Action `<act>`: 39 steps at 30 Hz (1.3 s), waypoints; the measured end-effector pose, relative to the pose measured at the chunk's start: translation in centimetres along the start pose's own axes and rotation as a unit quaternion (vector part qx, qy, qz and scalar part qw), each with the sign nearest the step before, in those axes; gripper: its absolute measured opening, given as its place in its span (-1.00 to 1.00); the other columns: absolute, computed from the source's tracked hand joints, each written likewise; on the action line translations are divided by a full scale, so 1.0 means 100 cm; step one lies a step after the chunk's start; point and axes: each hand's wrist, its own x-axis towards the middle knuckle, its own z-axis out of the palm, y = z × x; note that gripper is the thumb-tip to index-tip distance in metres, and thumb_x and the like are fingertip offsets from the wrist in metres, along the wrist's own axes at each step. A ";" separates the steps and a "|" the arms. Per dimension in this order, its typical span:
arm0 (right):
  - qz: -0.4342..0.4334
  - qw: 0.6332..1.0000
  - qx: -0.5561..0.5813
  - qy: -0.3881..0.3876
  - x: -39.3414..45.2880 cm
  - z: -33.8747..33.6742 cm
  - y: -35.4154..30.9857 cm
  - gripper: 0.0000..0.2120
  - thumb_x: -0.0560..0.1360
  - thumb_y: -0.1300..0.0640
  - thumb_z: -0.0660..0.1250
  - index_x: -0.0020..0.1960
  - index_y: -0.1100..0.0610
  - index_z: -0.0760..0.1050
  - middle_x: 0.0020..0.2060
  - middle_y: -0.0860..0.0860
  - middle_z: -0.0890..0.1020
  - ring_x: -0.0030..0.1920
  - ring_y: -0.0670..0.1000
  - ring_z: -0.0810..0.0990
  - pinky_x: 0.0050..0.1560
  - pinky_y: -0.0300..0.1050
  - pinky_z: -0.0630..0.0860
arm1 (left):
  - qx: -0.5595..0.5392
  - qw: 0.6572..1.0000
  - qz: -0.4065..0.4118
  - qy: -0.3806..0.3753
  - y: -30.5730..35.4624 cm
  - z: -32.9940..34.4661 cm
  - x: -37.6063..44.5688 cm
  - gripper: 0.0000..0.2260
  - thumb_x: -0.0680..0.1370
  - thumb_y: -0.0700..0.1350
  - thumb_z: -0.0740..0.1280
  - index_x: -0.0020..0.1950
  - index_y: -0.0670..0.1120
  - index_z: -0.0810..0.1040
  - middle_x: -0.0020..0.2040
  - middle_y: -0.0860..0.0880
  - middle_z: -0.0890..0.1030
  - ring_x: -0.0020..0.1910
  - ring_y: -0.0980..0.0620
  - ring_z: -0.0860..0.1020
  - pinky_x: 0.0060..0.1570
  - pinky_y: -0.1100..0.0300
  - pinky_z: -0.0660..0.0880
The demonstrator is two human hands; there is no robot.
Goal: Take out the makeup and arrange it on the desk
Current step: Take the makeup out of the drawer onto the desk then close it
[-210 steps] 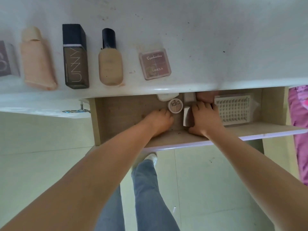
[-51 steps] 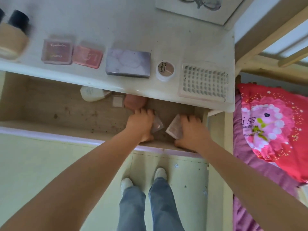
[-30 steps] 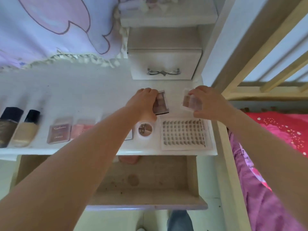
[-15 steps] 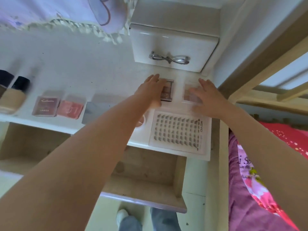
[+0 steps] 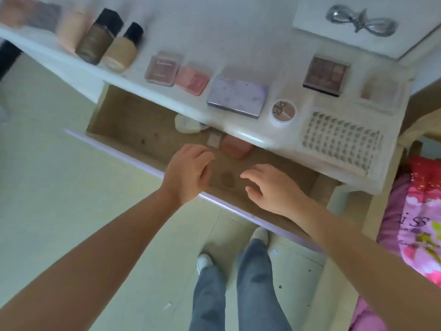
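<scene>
Both hands hover empty over the open wooden drawer. My left hand has loosely curled fingers; my right hand has relaxed fingers. Inside the drawer lie a pink compact, a small pale square and a white case, partly under the desk edge. On the white desk sit a dark eyeshadow palette, a clear pale palette, a round compact, a lash tray, a lilac palette, two pink blush palettes and foundation bottles.
A small white drawer with a silver bow handle stands at the desk's back right. A pink bedcover lies to the right. My legs in jeans stand on the pale tiled floor below the drawer.
Both hands let go of the two palettes on the desk's back right and came down over the open drawer, empty. The view tilted downward.
</scene>
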 end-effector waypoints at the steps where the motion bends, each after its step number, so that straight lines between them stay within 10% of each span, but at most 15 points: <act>1: 0.028 0.998 -0.028 -0.040 0.010 0.011 -0.005 -0.59 0.54 0.09 0.17 0.36 0.16 0.32 0.29 0.12 0.41 0.30 0.11 0.37 0.23 -0.06 0.37 | 0.020 0.999 -0.023 -0.024 -0.009 -0.001 -0.013 -0.76 0.39 -0.18 0.17 -0.20 -0.21 0.63 -0.22 -0.13 0.65 -0.24 -0.14 0.59 -0.25 0.14 0.56; 7: 0.127 0.976 -0.146 -0.097 0.076 0.050 -0.015 -0.36 0.57 0.00 0.12 0.50 0.03 -0.17 0.48 0.12 -0.28 0.48 0.24 -0.23 0.44 0.20 -0.02 | 0.146 0.981 -0.081 -0.094 -0.047 0.000 -0.058 -0.64 0.48 -0.02 0.09 -0.16 -0.14 0.64 -0.17 -0.07 0.66 -0.17 -0.11 0.63 0.06 0.10 0.30; 15: 0.156 0.978 -0.136 0.004 0.097 0.068 -0.010 -0.56 0.49 0.12 0.28 0.33 0.13 0.25 0.44 0.21 0.03 0.41 0.32 0.04 0.32 0.12 0.27 | 0.112 0.977 -0.106 -0.146 -0.054 0.000 -0.051 -0.20 0.34 0.18 -0.42 0.16 0.02 0.52 0.13 0.07 0.57 0.25 0.00 0.40 0.20 0.19 -0.03; 25: 0.189 0.976 -0.108 0.002 0.127 0.084 -0.029 -0.34 0.49 0.04 0.24 0.48 -0.07 -0.01 0.49 0.14 -0.09 0.46 0.26 -0.04 0.41 0.09 0.12 | 0.108 0.986 -0.094 -0.089 -0.061 0.011 -0.062 -0.36 0.50 0.15 -0.29 0.22 -0.04 0.47 0.27 0.04 0.48 0.40 0.00 0.26 0.39 0.09 -0.11; 34: 0.182 0.974 -0.133 -0.031 0.104 0.093 -0.021 -0.41 0.46 0.09 0.27 0.44 -0.02 0.15 0.45 0.12 0.11 0.42 0.23 0.07 0.40 0.10 0.12 | 0.088 0.980 -0.112 -0.141 -0.059 0.013 -0.066 -0.58 0.63 0.07 -0.09 0.30 -0.06 0.41 0.32 0.00 0.43 0.41 -0.03 0.23 0.45 0.04 -0.11; 39: 0.208 0.974 -0.079 -0.039 0.085 0.084 -0.017 -0.12 0.36 0.11 0.42 0.49 -0.04 -0.04 0.49 0.12 0.00 0.47 0.20 0.00 0.45 0.11 0.09 | 0.110 0.955 -0.169 -0.217 -0.051 -0.004 -0.049 -0.61 0.62 0.04 -0.05 -0.10 -0.12 0.49 -0.10 -0.06 0.49 0.07 -0.08 0.41 0.32 0.06 0.15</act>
